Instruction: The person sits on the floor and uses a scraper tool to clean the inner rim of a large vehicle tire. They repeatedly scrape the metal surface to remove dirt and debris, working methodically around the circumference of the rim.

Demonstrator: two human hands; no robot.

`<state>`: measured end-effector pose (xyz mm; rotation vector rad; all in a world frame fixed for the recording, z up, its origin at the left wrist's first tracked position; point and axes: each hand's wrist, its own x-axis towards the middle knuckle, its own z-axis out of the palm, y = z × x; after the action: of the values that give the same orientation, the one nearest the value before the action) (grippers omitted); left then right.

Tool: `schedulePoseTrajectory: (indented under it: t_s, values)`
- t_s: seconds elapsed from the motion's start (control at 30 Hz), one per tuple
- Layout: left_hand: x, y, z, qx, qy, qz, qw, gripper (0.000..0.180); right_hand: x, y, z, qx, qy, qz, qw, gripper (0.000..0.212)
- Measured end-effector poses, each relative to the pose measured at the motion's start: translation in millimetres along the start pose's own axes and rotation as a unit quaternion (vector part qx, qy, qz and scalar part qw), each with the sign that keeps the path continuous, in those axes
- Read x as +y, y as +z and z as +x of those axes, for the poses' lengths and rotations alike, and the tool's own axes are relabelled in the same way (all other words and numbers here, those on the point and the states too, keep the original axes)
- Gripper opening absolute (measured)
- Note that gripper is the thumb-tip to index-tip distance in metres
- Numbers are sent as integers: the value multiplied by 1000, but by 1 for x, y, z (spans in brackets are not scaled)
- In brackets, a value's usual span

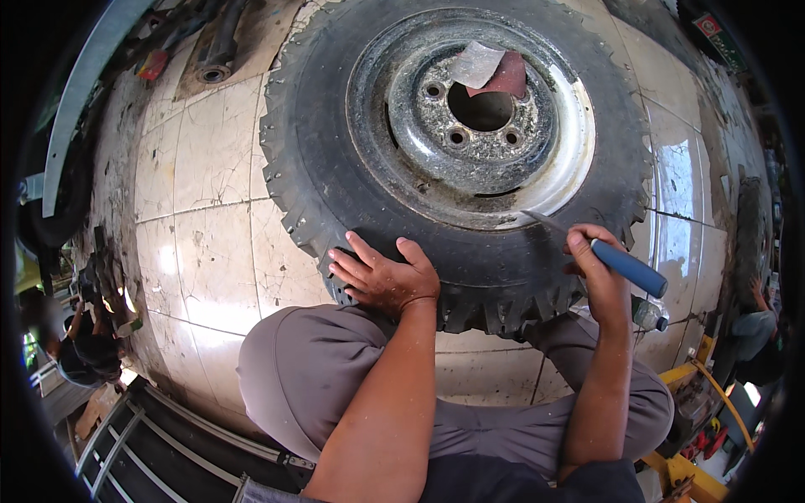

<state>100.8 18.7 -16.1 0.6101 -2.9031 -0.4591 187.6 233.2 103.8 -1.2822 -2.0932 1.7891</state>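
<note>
While the right hand (594, 256) keeps a closed grip around the blue handle of a metal tool (616, 261), the tool's thin blade reaches toward the edge of the steel rim (470, 117). The left hand (381, 272) lies open and flat on the sidewall of the tyre (335, 101), gripping nothing. The tyre lies flat on the tiled floor (210, 168), just in front of the person's knees. A piece of sandpaper (490, 71) rests by the hub hole.
</note>
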Motion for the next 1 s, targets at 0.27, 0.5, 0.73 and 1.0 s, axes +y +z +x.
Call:
schedulePoseTrajectory:
  t_s: [0.27,0.5,0.73,1.0]
  values:
    - [6,-4,3,-3,-18,0,1000,78,17,20,10,89,-66,28,993,24]
    - [8,-7,4,-3,-24,12,1000,81,12,45,11,26,-207,-185,960,20]
    - [4,-2,2,2,-26,-6,1000,80,-15,46,11,33,-160,-212,963,21]
    - [5,-7,3,-23,-32,-20,999,81,-36,55,19,19,-163,-213,963,26]
